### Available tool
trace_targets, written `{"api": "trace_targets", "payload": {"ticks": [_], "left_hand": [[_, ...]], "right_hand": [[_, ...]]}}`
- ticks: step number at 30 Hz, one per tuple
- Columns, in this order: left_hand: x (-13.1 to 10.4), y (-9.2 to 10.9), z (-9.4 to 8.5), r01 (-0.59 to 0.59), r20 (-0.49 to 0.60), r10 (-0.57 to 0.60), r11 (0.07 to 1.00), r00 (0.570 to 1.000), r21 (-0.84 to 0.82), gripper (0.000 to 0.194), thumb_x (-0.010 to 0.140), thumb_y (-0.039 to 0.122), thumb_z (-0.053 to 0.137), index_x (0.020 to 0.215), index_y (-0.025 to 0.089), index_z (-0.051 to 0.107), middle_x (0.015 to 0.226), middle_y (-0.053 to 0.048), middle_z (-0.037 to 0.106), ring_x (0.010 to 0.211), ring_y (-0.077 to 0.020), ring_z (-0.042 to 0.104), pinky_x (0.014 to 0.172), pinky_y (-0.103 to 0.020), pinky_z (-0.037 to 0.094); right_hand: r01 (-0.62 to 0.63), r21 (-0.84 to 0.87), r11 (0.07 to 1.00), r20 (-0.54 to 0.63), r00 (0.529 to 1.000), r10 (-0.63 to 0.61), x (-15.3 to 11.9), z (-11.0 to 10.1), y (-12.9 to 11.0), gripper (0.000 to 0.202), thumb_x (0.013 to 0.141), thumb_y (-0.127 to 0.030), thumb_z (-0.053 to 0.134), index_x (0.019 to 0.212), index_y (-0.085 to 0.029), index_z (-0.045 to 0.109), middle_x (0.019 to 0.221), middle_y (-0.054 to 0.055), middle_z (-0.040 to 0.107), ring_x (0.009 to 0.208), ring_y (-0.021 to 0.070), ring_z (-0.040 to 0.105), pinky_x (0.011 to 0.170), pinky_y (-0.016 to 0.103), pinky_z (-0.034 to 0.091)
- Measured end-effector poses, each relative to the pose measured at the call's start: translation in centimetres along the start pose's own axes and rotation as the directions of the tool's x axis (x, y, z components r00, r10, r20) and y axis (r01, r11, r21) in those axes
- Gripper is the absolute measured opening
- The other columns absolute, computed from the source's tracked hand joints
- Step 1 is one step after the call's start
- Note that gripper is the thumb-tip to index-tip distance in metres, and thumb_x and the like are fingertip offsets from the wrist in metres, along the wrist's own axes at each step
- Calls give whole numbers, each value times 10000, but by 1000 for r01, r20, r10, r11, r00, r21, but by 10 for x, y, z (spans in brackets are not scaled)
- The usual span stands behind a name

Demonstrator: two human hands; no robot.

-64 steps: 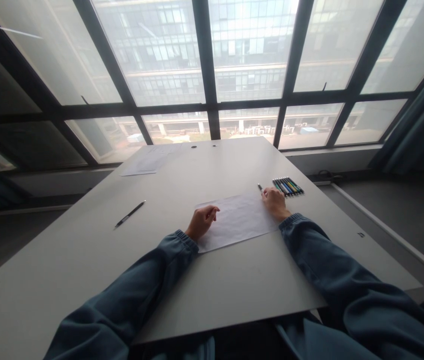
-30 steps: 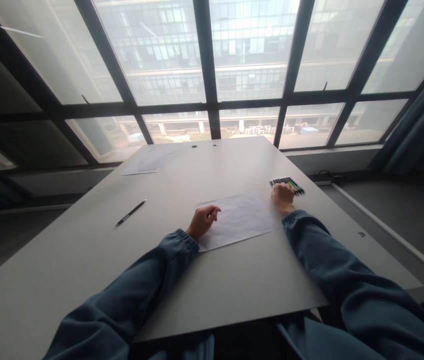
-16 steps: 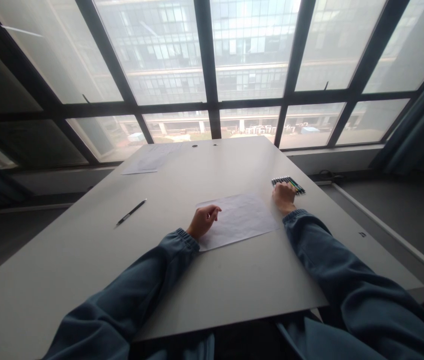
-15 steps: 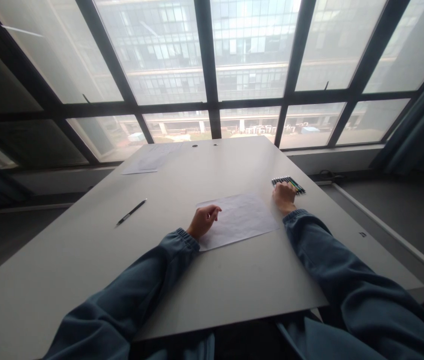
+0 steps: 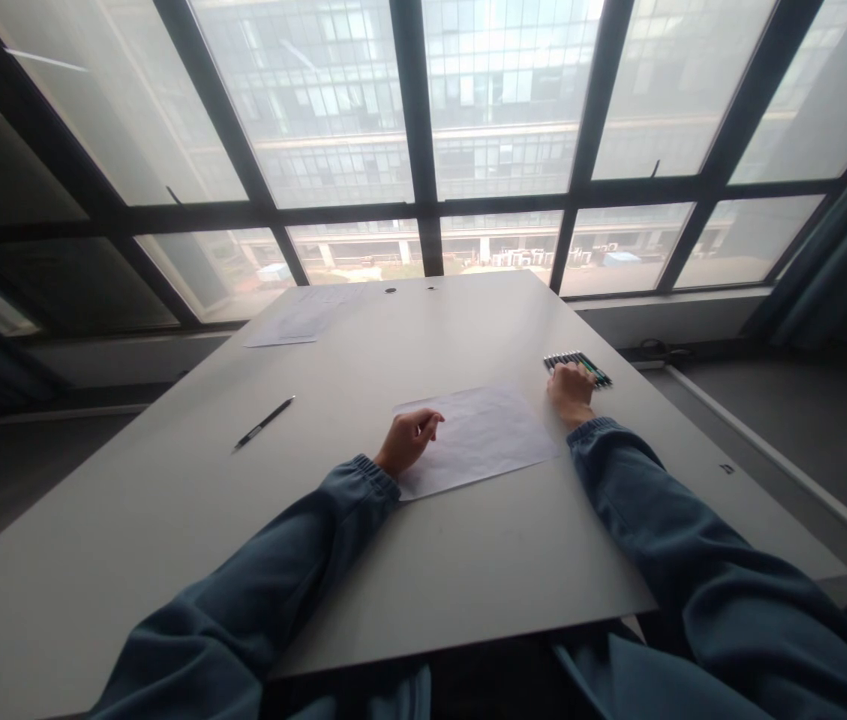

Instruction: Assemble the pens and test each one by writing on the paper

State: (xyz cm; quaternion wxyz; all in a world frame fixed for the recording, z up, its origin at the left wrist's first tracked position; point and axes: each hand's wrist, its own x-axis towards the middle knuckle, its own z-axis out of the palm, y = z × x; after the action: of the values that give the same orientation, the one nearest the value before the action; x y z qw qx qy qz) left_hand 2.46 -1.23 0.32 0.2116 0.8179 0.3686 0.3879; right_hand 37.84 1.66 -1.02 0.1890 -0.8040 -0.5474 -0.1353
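Dark pens under right hand, axes seemingly slanting away leftward.

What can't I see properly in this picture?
All in the head view:
- Part of the pen row: the right hand covers it.
- Anything inside the left hand: it is curled, so its palm is hidden.
- Any words on the far papers: too faint and small.
- All of the right-hand curtain: the picture's right edge cuts it off.
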Motion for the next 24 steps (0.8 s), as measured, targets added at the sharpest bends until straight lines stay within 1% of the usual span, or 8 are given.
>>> {"api": "trace_targets", "payload": {"ticks": [4, 9, 11, 14, 17, 20, 22, 24], "left_hand": [[0, 0, 0, -2, -3, 2, 1000, 1000, 1, 304, 956, 341, 495, 883, 151, 721, 570, 13, 629, 482, -87, 477, 506, -191, 368], [0, 0, -1, -2, -4, 2, 1000, 1000, 15, 291, 957, 326, 497, 881, 157, 721, 578, 17, 635, 481, -80, 474, 516, -190, 373], [0, 0, -1, -3, -5, 3, 1000, 1000, 14, 292, 958, 325, 494, 880, 156, 720, 576, 18, 633, 478, -79, 470, 516, -191, 372], [-1, -1, 0, -1, -7, 1, 1000, 1000, 13, 297, 959, 331, 493, 882, 155, 719, 573, 18, 629, 475, -81, 468, 511, -193, 369], [0, -1, 0, 8, -13, -8, 1000, 1000, 17, 302, 962, 338, 490, 884, 157, 720, 578, 17, 633, 474, -83, 472, 511, -198, 375], [1, -2, -2, 19, -48, -17, 999, 999, 39, 306, 967, 331, 483, 875, 159, 718, 582, 13, 636, 497, -92, 511, 524, -204, 394], [0, -2, -5, 8, -76, 0, 996, 997, 94, 302, 970, 320, 477, 867, 163, 714, 592, 8, 640, 530, -101, 543, 558, -211, 415], [0, -1, -7, -36, -71, 50, 982, 996, 183, 285, 969, 300, 477, 874, 170, 712, 638, 2, 656, 563, -106, 560, 606, -222, 435]], "right_hand": [[-5, -16, 1000, -15, 1000, 5, 0, 0, -1, 210, 910, -196, 502, 969, -114, 686, 1031, 198, 647, 1040, 331, 513, 895, 449, 319], [13, 2, 1000, -89, 996, -13, -3, -5, -10, 270, 951, -273, 459, 952, -122, 682, 1005, 183, 658, 993, 315, 523, 866, 423, 322], [60, 31, 998, -102, 993, -56, -5, -9, -16, 295, 968, -274, 424, 933, -130, 679, 1000, 169, 661, 986, 299, 525, 859, 400, 322], [194, 111, 975, -105, 978, -183, -11, -15, -28, 338, 996, -305, 387, 891, -152, 670, 968, 137, 671, 963, 266, 533, 852, 356, 327], [353, 221, 909, -102, 935, -338, -19, -20, -38, 348, 1012, -328, 380, 869, -169, 655, 900, 98, 674, 909, 230, 549, 831, 314, 345], [486, 329, 809, -83, 869, -488, -26, -22, -45, 328, 1013, -317, 397, 855, -178, 648, 878, 74, 672, 885, 204, 560, 812, 284, 366], [543, 389, 745, -74, 824, -562, -31, -22, -48, 324, 1012, -304, 402, 837, -180, 645, 852, 68, 666, 869, 195, 562, 796, 274, 378], [596, 437, 673, -84, 772, -630, -35, -21, -49, 340, 1015, -302, 398, 797, -182, 630, 797, 59, 650, 830, 189, 558, 779, 274, 389]]}}
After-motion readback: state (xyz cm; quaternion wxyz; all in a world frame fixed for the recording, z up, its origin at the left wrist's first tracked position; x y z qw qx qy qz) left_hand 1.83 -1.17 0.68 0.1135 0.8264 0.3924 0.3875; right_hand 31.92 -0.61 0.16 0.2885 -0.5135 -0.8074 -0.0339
